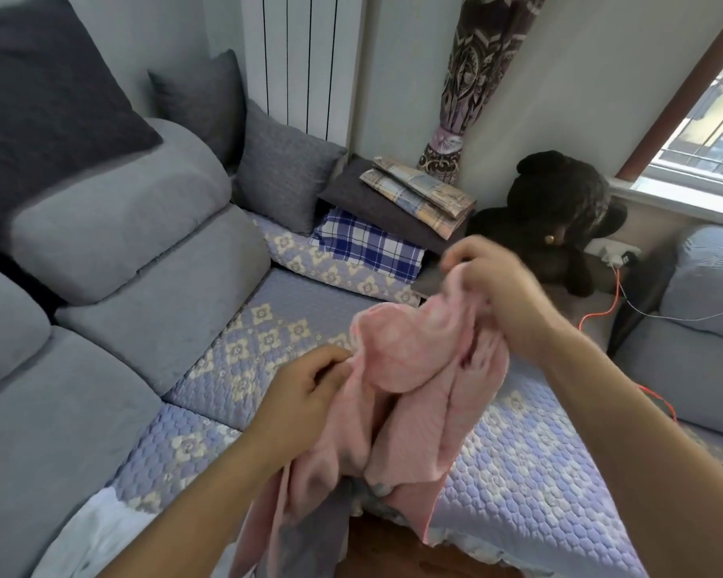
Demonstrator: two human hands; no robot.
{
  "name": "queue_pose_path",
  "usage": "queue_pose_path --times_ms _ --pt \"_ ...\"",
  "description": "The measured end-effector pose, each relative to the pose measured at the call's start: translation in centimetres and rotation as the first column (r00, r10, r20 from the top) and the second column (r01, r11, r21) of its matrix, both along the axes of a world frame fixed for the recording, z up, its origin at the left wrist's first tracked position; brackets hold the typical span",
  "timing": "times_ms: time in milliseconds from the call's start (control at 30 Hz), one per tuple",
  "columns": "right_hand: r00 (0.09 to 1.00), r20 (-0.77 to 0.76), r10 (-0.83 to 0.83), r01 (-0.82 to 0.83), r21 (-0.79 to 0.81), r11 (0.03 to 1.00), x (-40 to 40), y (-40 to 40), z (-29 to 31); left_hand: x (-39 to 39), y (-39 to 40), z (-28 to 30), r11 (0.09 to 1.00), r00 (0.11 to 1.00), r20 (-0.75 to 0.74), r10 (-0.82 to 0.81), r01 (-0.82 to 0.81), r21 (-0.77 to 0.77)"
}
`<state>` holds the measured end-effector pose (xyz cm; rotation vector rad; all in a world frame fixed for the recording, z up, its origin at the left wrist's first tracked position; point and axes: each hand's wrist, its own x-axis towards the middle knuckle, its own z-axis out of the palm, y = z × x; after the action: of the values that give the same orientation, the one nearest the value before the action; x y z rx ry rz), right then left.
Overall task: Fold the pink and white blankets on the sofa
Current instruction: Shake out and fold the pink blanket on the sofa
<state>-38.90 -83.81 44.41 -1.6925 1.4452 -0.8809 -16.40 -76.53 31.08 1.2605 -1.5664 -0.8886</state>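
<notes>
Head view: both hands (309,385) (495,281) hold pink blanket (410,369) above sofa (234,369)

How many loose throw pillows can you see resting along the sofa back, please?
3: a big dark pillow at upper left, a second dark pillow against the wall by the radiator, and a lighter grey pillow in the corner. Others may lie outside the view.

2 hands (305,385) (493,277), 1 pink blanket (401,369), 1 white blanket (97,531), 3 dk pillows (47,98) (205,98) (284,168), 1 teddy (560,202)
</notes>
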Motion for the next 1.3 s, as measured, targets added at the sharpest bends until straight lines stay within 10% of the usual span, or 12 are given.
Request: queue_pose_path --times_ms 100,167,300,600,933,1300 --pt "0.776 -0.377 0.506 -0.428 0.275 0.861 2.4 2.3 -1.7 -0.9 -1.6 3.0 0.974 0.974 -0.012 -0.226 0.225 -0.032" --pt "0.670 -0.487 0.561 -0.491 0.276 0.826 2.9 2.4 -3.7 -1.4 -2.6 4.2 0.946 0.945 -0.042 -0.325 0.323 -0.038" --pt "0.748 -0.516 0.417 -0.381 0.180 0.907 2.2 2.0 -4.4 -1.6 -3.0 2.5 0.989 0.973 -0.175 -0.150 0.150 -0.012" --pt "0.939 -0.344 -0.010 -0.066 -0.208 0.976 2.2 1.1 1.7 -1.7 -1.1 -6.5 0.897 0.887 0.164 0.432 -0.405 -0.178" --pt "0.952 -0.160 -0.260 0.205 -0.295 0.933 1.0 -1.8 1.9 5.0 -1.0 -10.3 0.841 0.850 0.266 0.454 -0.508 0.185" --pt "0.864 -0.095 -0.495 0.464 -0.235 0.854 -2.1 -3.7 -4.0 13.1 -0.4 -13.8 0.830 0.834 0.342 0.432 -0.517 0.211"
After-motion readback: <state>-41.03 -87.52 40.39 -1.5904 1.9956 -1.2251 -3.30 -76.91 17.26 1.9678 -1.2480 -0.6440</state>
